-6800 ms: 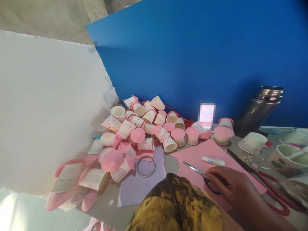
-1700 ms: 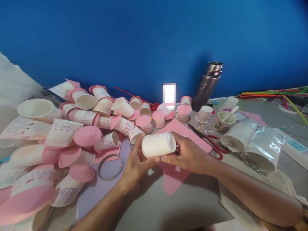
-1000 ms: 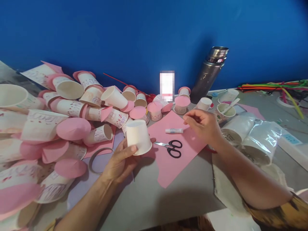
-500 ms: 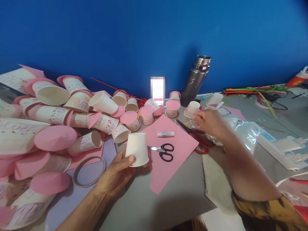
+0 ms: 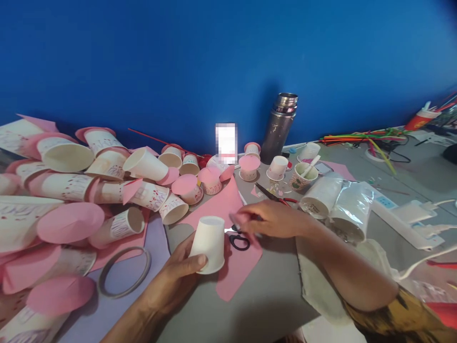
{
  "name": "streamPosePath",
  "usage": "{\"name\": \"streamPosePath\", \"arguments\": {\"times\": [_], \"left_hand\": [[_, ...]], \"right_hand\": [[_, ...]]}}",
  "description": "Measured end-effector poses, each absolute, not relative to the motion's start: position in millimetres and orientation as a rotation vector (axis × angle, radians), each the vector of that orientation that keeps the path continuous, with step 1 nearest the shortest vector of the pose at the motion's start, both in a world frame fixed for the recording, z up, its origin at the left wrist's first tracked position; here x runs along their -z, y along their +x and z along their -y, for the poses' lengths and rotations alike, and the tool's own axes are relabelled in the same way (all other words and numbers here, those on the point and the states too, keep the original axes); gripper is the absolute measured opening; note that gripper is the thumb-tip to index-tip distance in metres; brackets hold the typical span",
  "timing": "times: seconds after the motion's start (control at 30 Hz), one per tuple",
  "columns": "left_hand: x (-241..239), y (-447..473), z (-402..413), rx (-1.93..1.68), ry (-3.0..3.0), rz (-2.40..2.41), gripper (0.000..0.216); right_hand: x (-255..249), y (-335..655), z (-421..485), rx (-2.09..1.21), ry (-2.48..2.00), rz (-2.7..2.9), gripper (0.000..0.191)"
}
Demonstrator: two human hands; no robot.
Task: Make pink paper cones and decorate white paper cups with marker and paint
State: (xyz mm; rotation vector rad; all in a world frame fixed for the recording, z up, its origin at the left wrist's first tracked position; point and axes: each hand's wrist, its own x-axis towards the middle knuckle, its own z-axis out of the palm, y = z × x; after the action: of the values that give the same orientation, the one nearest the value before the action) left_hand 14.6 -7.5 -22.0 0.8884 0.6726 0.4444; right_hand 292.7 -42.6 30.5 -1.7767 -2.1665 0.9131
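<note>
The step in hand looks to be steadying a cup while the other hand works beside it. The left hand (image 5: 178, 274) is curled around a plain white tapered paper cup (image 5: 209, 245), mouth down, thumb across its front near the rim. The cup is near the middle of the grey desk (image 5: 278, 281), towards its front edge. The right hand (image 5: 274, 219) is half curled over pink paper (image 5: 237, 274) and black-handled metal scissors (image 5: 240, 243); its fingertips are blurred, so I cannot tell whether they grip anything. The next move probably calls for a steady left hold, light enough not to dent the cup, and right fingers clear of the blades.

Patterned white paper cups with pink paper brims (image 5: 82, 186) fill the desk's left side. A dark metal flask (image 5: 278, 131) stands at the back edge, before a blue wall (image 5: 178, 57); plastic-wrapped cups (image 5: 352, 209) lie towards the right edge.
</note>
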Motion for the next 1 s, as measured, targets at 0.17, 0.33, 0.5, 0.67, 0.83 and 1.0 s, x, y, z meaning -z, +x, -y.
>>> {"name": "streamPosePath", "arguments": {"times": [0.17, 0.33, 0.5, 0.67, 0.83, 1.0], "left_hand": [[24.6, 11.6, 6.8, -0.490, 0.869, -0.707, 0.054], [21.8, 14.5, 9.9, -0.459, 0.883, -0.677, 0.058], [23.4, 14.8, 13.4, -0.424, 0.900, -0.608, 0.059], [22.0, 9.4, 12.7, -0.514, 0.933, -0.676, 0.060], [20.0, 10.1, 7.8, -0.379, 1.082, -0.644, 0.056], [20.6, 12.8, 5.6, -0.351, 1.184, -0.685, 0.059]], "right_hand": [[-21.4, 283.3, 44.3, -1.012, -1.602, 2.228, 0.045], [-18.3, 291.9, 39.0, -1.024, -1.626, 2.276, 0.032], [-13.5, 294.6, 36.6, -0.973, -1.573, 2.315, 0.036], [-7.7, 293.8, 36.9, -0.925, -1.505, 2.370, 0.037], [-14.6, 301.4, 33.7, -1.010, -1.512, 2.327, 0.035], [-30.1, 332.7, 34.9, -0.613, -1.977, 2.175, 0.033]]}}
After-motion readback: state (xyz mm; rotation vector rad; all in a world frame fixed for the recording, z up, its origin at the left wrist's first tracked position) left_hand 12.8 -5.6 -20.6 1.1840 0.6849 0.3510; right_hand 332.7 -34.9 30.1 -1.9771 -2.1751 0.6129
